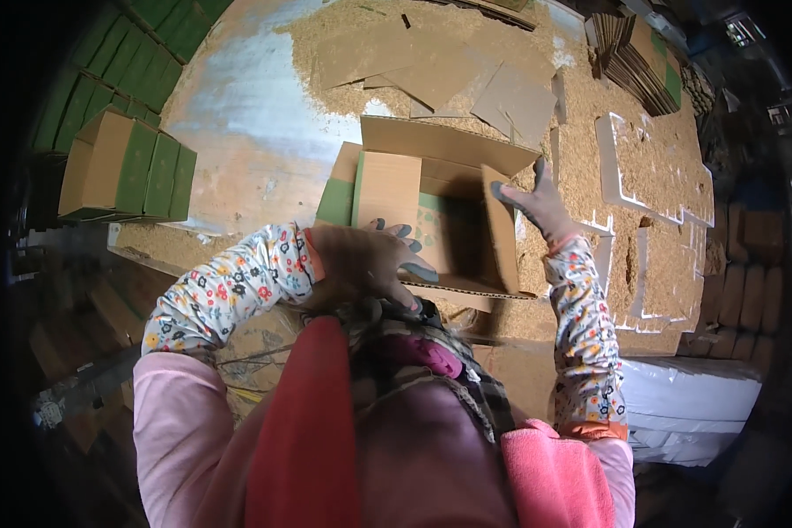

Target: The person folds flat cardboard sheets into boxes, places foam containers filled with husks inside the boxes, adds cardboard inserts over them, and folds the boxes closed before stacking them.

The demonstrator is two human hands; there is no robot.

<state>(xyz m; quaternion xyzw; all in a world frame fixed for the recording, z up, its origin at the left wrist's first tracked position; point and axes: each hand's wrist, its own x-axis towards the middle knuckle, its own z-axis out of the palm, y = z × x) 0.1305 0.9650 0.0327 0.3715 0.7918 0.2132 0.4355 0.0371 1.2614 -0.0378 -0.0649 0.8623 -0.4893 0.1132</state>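
An open cardboard box [452, 228], brown with green printed areas, lies on the worktable right in front of me. Its far flap [449, 142] stands up, and its left flap [389, 185] is folded inward. My left hand [376, 261], gloved with grey fingertips, is over the near left corner with fingers spread; whether it presses on the cardboard is hard to tell. At the right side, my right hand [540, 201] has its thumb over the edge of the right flap [501, 231], its fingers reaching toward the far right corner. Shadow hides part of the box's inside.
Sawdust-like material covers much of the worktable [237, 125]. Loose cardboard sheets [429, 66] lie beyond the box. Green-and-brown boxes [135, 165] stand at left, and flattened cartons [640, 63] are stacked far right. White-edged trays [653, 165] filled with the material sit at right.
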